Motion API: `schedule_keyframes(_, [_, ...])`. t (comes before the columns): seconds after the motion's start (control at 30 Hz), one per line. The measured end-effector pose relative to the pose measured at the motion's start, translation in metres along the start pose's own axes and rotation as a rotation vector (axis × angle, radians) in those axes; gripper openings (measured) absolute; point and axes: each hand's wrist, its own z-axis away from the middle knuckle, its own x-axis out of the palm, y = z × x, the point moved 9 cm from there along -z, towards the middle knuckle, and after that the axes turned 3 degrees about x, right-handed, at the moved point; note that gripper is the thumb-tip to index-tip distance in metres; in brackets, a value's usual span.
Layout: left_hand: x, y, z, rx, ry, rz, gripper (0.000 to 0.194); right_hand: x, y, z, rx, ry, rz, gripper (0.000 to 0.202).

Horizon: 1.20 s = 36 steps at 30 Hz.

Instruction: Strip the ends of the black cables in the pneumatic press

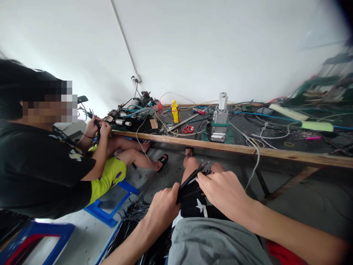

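Note:
A bundle of thin black cables is held over my lap, its ends pointing up and away from me. My left hand is closed around the bundle's lower part. At the upper right of the bundle, my right hand has its thumb and fingers pinched on the cables near their ends. Some ends show small reddish tips. How many cables the right fingers grip is hidden. More black cables lie in a blue-edged container below my left forearm.
The workbench ahead has a wooden front edge. On it stand a metal press and a yellow bottle, with red-handled scissors and loose cords nearby. At left, a co-worker sits on a blue stool, holding cables.

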Motion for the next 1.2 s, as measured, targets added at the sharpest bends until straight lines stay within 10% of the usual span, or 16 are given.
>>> schedule_keyframes(0.5, [0.002,0.007,-0.002,-0.018,-0.035,0.017,0.029,0.001,0.014,0.018,-0.055,0.562,-0.055,0.010])
schedule_keyframes(1.2, [0.007,0.010,0.002,0.003,-0.023,0.019,0.032,0.024,0.027,0.014,0.243,0.257,-0.492,0.034])
